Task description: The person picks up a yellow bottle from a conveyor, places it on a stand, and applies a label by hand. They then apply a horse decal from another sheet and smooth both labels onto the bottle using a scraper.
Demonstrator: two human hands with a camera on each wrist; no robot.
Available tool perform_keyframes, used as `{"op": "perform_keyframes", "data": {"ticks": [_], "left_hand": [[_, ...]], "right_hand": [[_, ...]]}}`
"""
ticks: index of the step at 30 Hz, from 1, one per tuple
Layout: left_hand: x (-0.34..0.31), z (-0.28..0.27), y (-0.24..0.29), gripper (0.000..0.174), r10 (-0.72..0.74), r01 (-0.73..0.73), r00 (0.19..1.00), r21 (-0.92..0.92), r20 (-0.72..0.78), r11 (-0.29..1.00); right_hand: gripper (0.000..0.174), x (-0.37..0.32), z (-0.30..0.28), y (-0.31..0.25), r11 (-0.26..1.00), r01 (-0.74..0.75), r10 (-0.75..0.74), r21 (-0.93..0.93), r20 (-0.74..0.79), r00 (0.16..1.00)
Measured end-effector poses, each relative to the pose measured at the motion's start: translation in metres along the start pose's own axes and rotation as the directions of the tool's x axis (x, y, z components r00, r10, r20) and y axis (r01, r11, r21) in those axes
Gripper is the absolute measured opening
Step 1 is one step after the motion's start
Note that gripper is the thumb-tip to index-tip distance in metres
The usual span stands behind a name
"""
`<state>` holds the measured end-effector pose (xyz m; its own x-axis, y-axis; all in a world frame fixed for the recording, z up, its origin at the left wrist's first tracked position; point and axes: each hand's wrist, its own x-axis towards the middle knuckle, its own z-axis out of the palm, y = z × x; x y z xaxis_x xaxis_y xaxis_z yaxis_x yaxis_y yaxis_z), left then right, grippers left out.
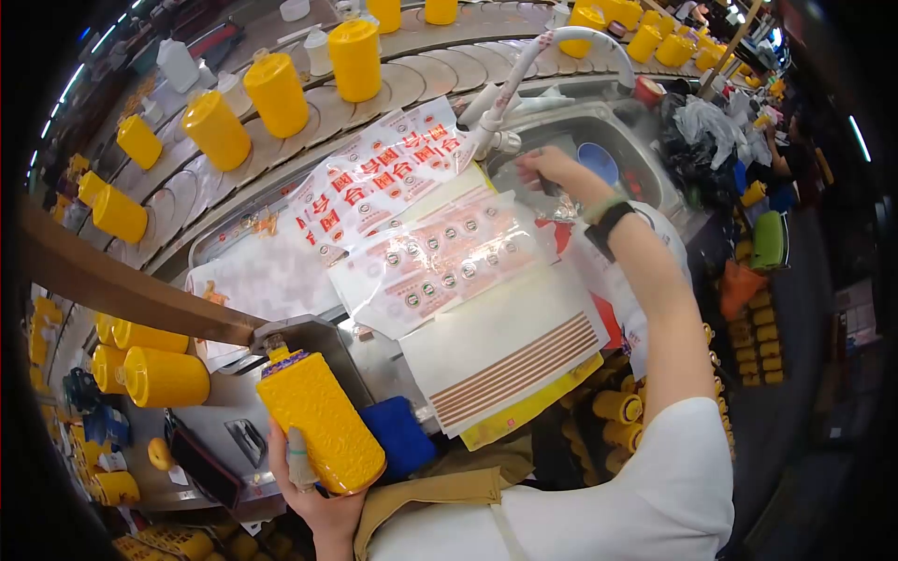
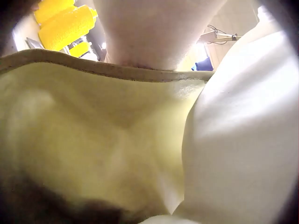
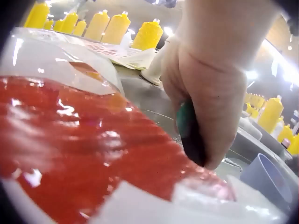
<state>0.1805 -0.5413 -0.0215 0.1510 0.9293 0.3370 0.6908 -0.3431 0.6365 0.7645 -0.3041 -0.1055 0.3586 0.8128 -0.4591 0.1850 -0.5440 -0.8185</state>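
Observation:
My left hand (image 1: 318,500) grips the lower part of a yellow embossed bottle (image 1: 323,421), which tilts with its neck up and to the left. A grey wrap (image 1: 300,458) covers one finger. My right hand (image 1: 558,171) is over the metal sink (image 1: 645,173), below the curved tap (image 1: 524,70). Its curled fingers hold a small dark piece with a green part (image 3: 187,119); what it is I cannot tell. Red and clear plastic film (image 3: 93,140) lies close beside that hand. The left wrist view shows mostly apron (image 2: 93,135) and white sleeve, hiding the hand's work.
Printed sheets and plastic film (image 1: 458,262) cover the middle of the bench. A blue bowl (image 1: 597,163) sits in the sink. Several yellow bottles stand on the conveyor (image 1: 402,70) behind and at the left. A blue cloth (image 1: 398,438) lies beside the held bottle. A brown beam (image 1: 140,280) crosses the left.

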Motion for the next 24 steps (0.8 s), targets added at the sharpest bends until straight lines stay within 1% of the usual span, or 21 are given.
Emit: {"op": "perform_keyframes", "data": {"ticks": [1, 2, 3, 4, 5, 6, 7, 8, 9, 11, 12, 14, 15, 16, 18, 19, 21, 22, 24], "left_hand": [[0.0, 0.0, 0.0, 0.114, -0.009, 0.009, 1.0, 0.004, -0.004, 1.0], [0.001, -0.001, 0.0, 0.114, 0.034, -0.035, 0.999, 0.028, 0.011, 0.999], [0.002, -0.002, 0.0, 0.113, 0.076, -0.077, 0.997, 0.054, 0.026, 0.996], [0.002, -0.002, -0.001, 0.113, 0.065, -0.066, 0.998, 0.064, 0.019, 0.996], [0.001, -0.001, -0.001, 0.112, 0.041, -0.042, 0.999, 0.033, 0.018, 0.999], [0.0, 0.0, -0.001, 0.112, 0.018, -0.018, 1.0, -0.002, 0.019, 1.0], [0.001, 0.0, -0.001, 0.112, 0.011, -0.011, 1.0, 0.001, 0.014, 1.0], [0.001, 0.0, -0.001, 0.111, 0.036, -0.037, 0.999, 0.022, 0.018, 0.999], [0.001, -0.001, -0.001, 0.11, 0.062, -0.063, 0.998, 0.044, 0.024, 0.997], [0.001, -0.001, 0.0, 0.11, 0.067, -0.068, 0.998, 0.062, 0.02, 0.996], [0.001, -0.002, 0.0, 0.109, 0.081, -0.082, 0.996, 0.076, 0.023, 0.994], [0.002, -0.003, 0.001, 0.109, 0.082, -0.084, 0.996, 0.08, 0.021, 0.993], [0.003, -0.003, 0.0, 0.109, 0.088, -0.089, 0.996, 0.076, 0.022, 0.993], [0.003, -0.003, 0.0, 0.109, 0.086, -0.087, 0.996, 0.08, 0.016, 0.993], [0.002, -0.004, 0.0, 0.11, 0.097, -0.099, 0.995, 0.1, 0.026, 0.99], [0.003, -0.005, 0.0, 0.11, 0.093, -0.095, 0.995, 0.102, 0.022, 0.99], [0.006, -0.005, 0.001, 0.11, 0.126, -0.129, 0.992, 0.089, 0.03, 0.988], [0.005, -0.004, 0.0, 0.11, 0.122, -0.124, 0.992, 0.09, 0.026, 0.988], [0.002, 0.0, -0.002, 0.1, 0.048, -0.049, 0.999, -0.02, -0.02, 0.999]], "right_hand": [[0.022, -0.011, -0.005, -0.008, 0.997, 0.057, -0.058, -0.06, -0.016, 0.998], [0.024, -0.019, -0.007, -0.014, 0.986, 0.115, -0.119, -0.119, -0.021, 0.993], [0.024, -0.025, -0.009, -0.019, 0.985, 0.121, -0.122, -0.121, -0.002, 0.993], [0.024, -0.031, -0.012, -0.023, 0.968, 0.14, -0.147, -0.209, -0.019, 0.989], [0.025, -0.036, -0.012, -0.026, 0.943, 0.155, -0.173, -0.296, -0.036, 0.984], [0.025, -0.044, -0.004, -0.032, 0.941, 0.16, -0.175, -0.299, -0.026, 0.984], [0.026, -0.052, 0.009, -0.038, 0.896, 0.269, -0.282, -0.352, 0.016, 0.959], [0.027, -0.059, 0.022, -0.046, 0.837, 0.375, -0.383, -0.399, 0.064, 0.922], [0.027, -0.068, 0.038, -0.056, 0.834, 0.38, -0.384, -0.4, 0.073, 0.92], [0.028, -0.08, 0.076, -0.075, 0.674, 0.574, -0.56, -0.464, 0.185, 0.807], [0.028, -0.072, 0.089, -0.073, 0.673, 0.58, -0.562, -0.458, 0.193, 0.804], [0.021, -0.045, 0.115, -0.061, 0.367, 0.696, -0.743, -0.617, 0.255, 0.618], [0.021, -0.042, 0.126, -0.065, 0.365, 0.607, -0.7, -0.706, 0.221, 0.679], [0.021, -0.041, 0.132, -0.069, 0.361, 0.613, -0.704, -0.703, 0.226, 0.674], [0.023, -0.04, 0.142, -0.076, 0.219, 0.532, -0.719, -0.818, 0.234, 0.655], [0.023, -0.037, 0.145, -0.076, 0.214, 0.537, -0.72, -0.816, 0.24, 0.651], [0.022, -0.03, 0.149, -0.075, 0.147, 0.481, -0.739, -0.864, 0.227, 0.635], [0.022, -0.029, 0.149, -0.077, 0.143, 0.485, -0.739, -0.863, 0.233, 0.632], [0.018, -0.029, 0.151, -0.082, 0.004, 0.437, -0.742, -0.899, 0.291, 0.605]]}}
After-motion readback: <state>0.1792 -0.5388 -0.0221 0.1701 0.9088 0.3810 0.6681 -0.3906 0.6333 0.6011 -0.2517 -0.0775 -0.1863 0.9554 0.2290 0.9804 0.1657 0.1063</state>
